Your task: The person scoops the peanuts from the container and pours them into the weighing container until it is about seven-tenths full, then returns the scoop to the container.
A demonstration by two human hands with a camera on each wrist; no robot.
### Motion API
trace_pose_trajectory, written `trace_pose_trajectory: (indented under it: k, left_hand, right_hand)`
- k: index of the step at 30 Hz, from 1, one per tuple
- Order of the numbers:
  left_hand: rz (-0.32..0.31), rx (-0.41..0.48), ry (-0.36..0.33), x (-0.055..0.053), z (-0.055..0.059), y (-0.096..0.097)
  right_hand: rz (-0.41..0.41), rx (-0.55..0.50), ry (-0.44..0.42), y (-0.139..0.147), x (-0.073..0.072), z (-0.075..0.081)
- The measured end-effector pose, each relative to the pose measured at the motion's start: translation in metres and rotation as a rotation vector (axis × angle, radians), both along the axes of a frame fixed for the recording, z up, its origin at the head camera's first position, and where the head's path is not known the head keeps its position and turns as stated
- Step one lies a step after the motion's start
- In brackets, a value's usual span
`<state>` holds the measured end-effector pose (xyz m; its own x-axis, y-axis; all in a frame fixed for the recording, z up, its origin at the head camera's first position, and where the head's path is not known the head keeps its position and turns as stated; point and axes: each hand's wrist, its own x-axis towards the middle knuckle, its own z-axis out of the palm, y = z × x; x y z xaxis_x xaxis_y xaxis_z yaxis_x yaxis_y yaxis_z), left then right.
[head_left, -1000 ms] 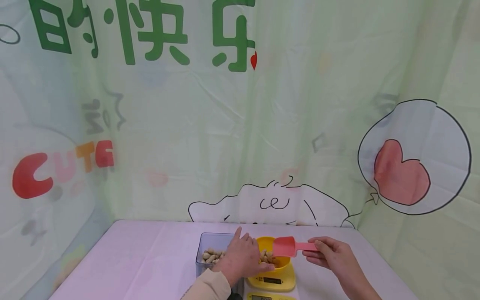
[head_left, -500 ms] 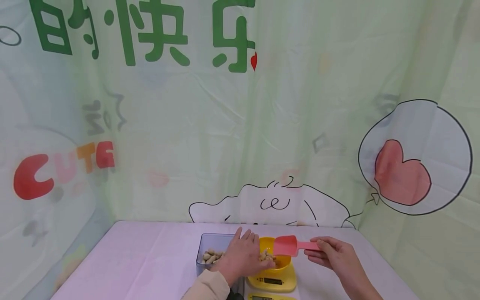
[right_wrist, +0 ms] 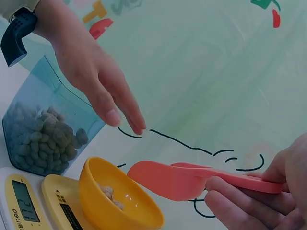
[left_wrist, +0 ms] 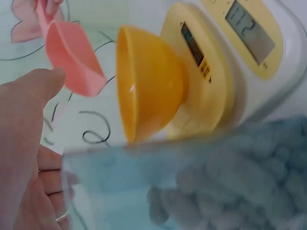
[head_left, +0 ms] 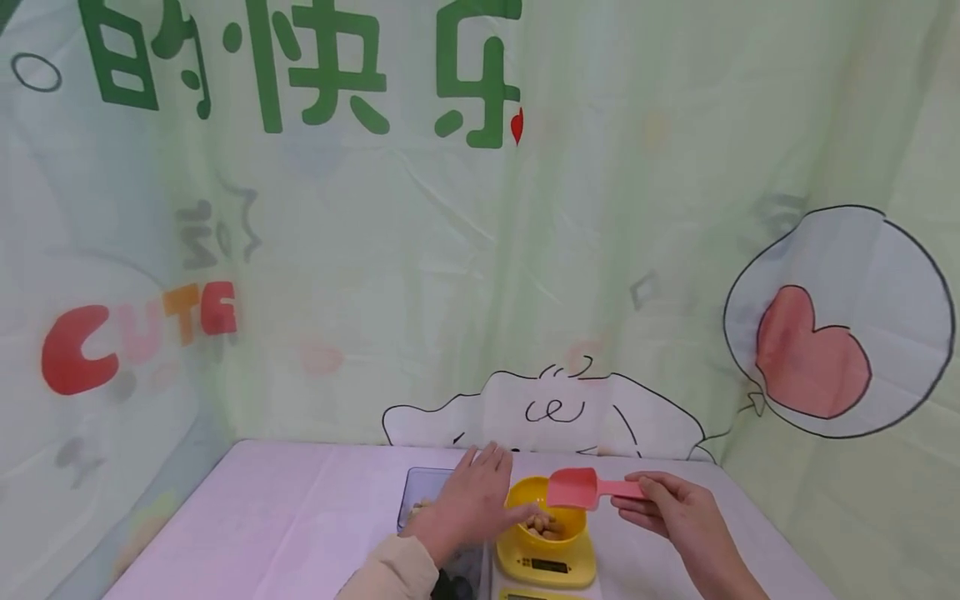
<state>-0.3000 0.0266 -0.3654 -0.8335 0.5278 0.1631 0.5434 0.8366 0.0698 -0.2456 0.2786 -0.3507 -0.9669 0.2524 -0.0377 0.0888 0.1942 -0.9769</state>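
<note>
My right hand point(head_left: 682, 510) pinches the scoop point(right_wrist: 168, 183), right of and near the bowl point(left_wrist: 156, 79). My left hand point(head_left: 476, 497), fingers extended, grips nothing, left of the bowl. Before any tilt, align above the nuts point(head_left: 542, 527) inside the bowl; scoop load unconfirmed.

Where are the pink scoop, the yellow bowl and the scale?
Pink scoop point(right_wrist: 177, 182): right wrist view, on its blade's side.
Yellow bowl point(left_wrist: 157, 80): left wrist view, on its outer wall.
Scale point(left_wrist: 218, 71): left wrist view, on its yellow platform.

The head view's bottom edge chops off the scale point(head_left: 551, 575), and the left wrist view cuts off the clear box point(left_wrist: 120, 175), where the nuts point(left_wrist: 216, 191) look blurry.
</note>
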Motion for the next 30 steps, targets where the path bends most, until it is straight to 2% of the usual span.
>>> trace_pose_trajectory:
  k: [5,10,17,30]
  left_hand:
    - [0.001,0.039,0.013,-0.001,0.006,-0.018]
    - [0.019,0.090,-0.007,0.000,0.013,-0.034]
    - [0.038,0.102,0.047,0.002,0.018,-0.059]
    - [0.057,0.149,0.027,0.002,0.017,-0.093]
  right_hand:
    - [0.005,-0.020,-0.003,-0.004,-0.001,0.002]
    - [0.025,-0.025,0.008,-0.011,-0.004,0.004]
    - [0.049,0.007,0.029,-0.021,-0.007,0.009]
    - [0.116,0.035,0.073,-0.049,-0.016,0.025]
